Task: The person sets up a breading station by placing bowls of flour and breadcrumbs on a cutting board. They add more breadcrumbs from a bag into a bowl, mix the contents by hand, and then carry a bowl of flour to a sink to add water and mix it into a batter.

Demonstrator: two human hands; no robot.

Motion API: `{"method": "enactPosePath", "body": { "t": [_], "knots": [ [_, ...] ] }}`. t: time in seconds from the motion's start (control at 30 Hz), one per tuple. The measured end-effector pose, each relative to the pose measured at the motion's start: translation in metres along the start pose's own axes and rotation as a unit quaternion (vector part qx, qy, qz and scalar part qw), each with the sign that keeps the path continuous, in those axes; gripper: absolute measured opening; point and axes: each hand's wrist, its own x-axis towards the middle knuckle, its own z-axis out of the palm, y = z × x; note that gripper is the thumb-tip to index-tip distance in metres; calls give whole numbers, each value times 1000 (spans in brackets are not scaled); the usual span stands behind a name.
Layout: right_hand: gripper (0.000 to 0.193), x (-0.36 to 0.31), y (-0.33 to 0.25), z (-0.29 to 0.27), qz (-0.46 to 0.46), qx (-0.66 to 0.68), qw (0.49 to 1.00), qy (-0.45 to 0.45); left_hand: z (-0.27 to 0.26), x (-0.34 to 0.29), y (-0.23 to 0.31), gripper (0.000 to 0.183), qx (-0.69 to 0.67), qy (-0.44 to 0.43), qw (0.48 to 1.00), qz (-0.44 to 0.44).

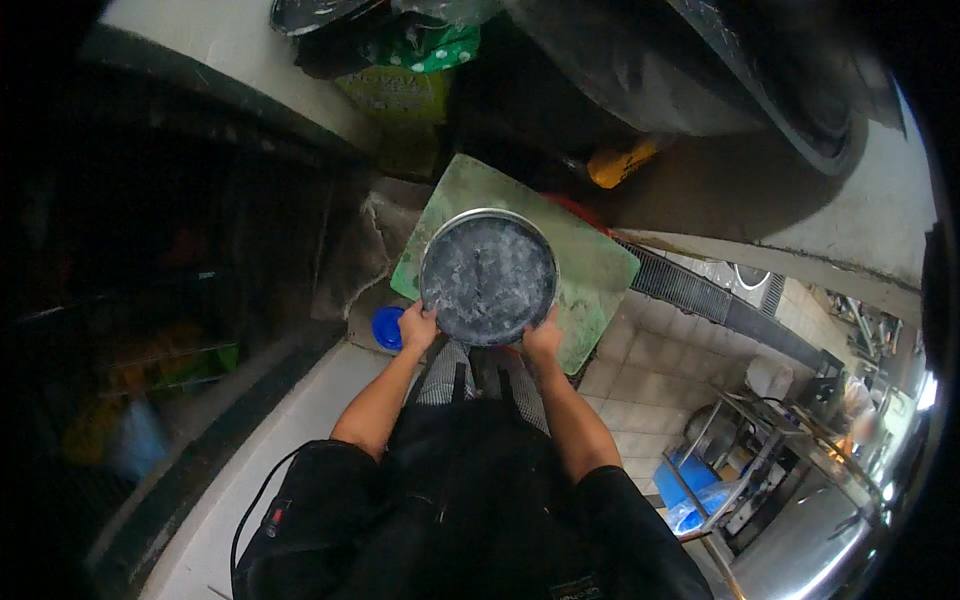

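Note:
A round, dark pan with a pale rim is held level in front of me, between both hands. Whitish powdery marks cover its flat surface. My left hand grips its lower left edge, fingers closed, and my right hand grips the lower right edge the same way. Beneath and beyond the pan lies a large green board, partly covered by it. Just left of my left hand is a blue round lid or tub; I cannot tell which.
A pale counter with large dark bowl-like vessels runs along the far right. A yellow object is below it. To the right are floor tiles, a drain grate and a metal rack. A pale ledge borders the left.

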Motion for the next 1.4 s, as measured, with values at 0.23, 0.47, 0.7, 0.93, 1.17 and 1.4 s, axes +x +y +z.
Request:
{"method": "enactPosePath", "body": {
  "t": [0.23, 0.47, 0.7, 0.93, 1.17, 1.4],
  "knots": [
    [88, 30, -47, -2, -39, 65, 996, 43, -18, 61, 38, 45, -63, 59, 996, 31],
    [79, 56, -91, -21, -71, 203, 969, -121, -37, 133, 19, 50, -125, 72, 988, 56],
    [57, -25, -126, -241, -216, 327, 919, 39, -39, 74, 23, 51, 37, 93, 988, 116],
    [39, -57, -220, -499, -377, 471, 747, 278, -71, 38, -38, 38, -21, 67, 995, 66],
    [62, -10, -253, -627, -186, 187, 927, 266, -72, 32, -8, 28, -140, 3, 990, 5],
    [59, -27, -271, -627, -187, 29, 903, 387, -70, 24, -26, 29, -244, -9, 970, 22]
  ]
}}
